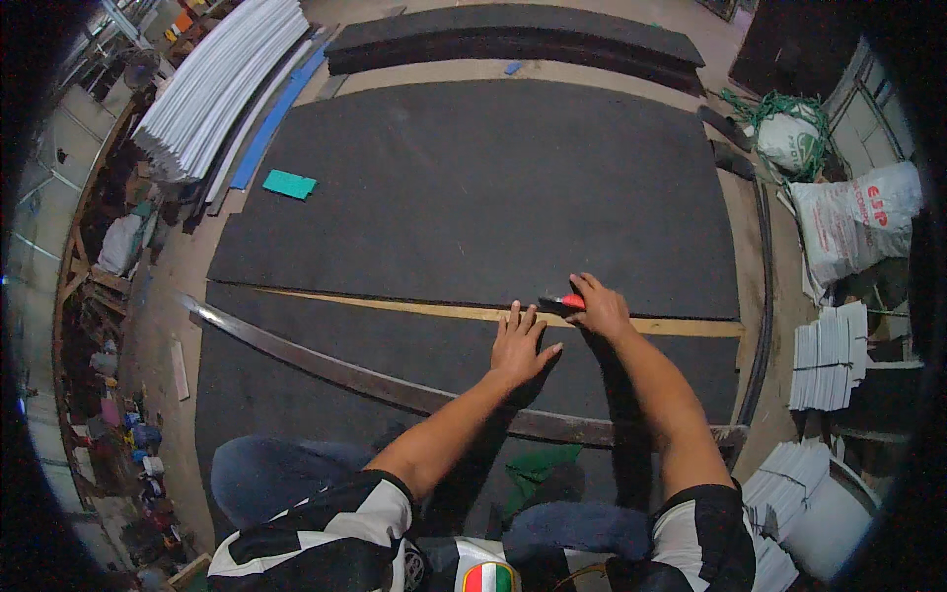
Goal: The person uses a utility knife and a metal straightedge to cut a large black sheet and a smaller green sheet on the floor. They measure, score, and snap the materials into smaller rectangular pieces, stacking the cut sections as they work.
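Working over black sheets (483, 197) laid on cluttered workshop floor (784, 284), with white strips (227, 84) stacked toward 11 o'clock, white sacks (824, 219) at 2 to 3, teal piece (289, 185) at 10, long metal bar (385, 384) running from 9 to 4. Spreading left hand (518, 350) flat near center, toward 5, fingertips at tan strip (676, 327) between sheets. Gripping red-and-black cutter (570, 301) in right hand (604, 311), at 3, near left hand, not touching it.
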The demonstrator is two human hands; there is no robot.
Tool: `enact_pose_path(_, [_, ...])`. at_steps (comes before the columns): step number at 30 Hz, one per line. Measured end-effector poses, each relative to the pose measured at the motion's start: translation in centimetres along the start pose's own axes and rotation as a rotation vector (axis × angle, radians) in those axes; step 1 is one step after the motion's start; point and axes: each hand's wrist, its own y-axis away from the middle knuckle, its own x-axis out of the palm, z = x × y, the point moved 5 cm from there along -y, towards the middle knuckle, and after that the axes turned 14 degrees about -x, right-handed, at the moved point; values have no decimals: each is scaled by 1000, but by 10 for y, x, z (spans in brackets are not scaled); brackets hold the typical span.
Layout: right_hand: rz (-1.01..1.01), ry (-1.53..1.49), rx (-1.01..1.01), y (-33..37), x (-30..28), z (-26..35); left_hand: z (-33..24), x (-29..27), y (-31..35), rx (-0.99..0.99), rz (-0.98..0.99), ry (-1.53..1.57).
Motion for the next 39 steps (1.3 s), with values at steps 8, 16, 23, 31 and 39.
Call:
enact_pose_path(8, [98,462,-306,0,12,-1,98,-54,-46,-40,-173,-1])
enact_pose_path(16, [-217,487,-416,32,-84,10,155,-121,-101,66,-8,-512])
enact_pose_path(23, [17,287,-345,68,-22,77,116,-195,-144,205,132,-545])
enact_pose_path(31, [-34,185,-481,55,-6,127,55,-220,-140,301,319,-613])
enact_pose_path(39, [-33,270,-242,-67,-138,103,45,-232,-149,383,363,-604])
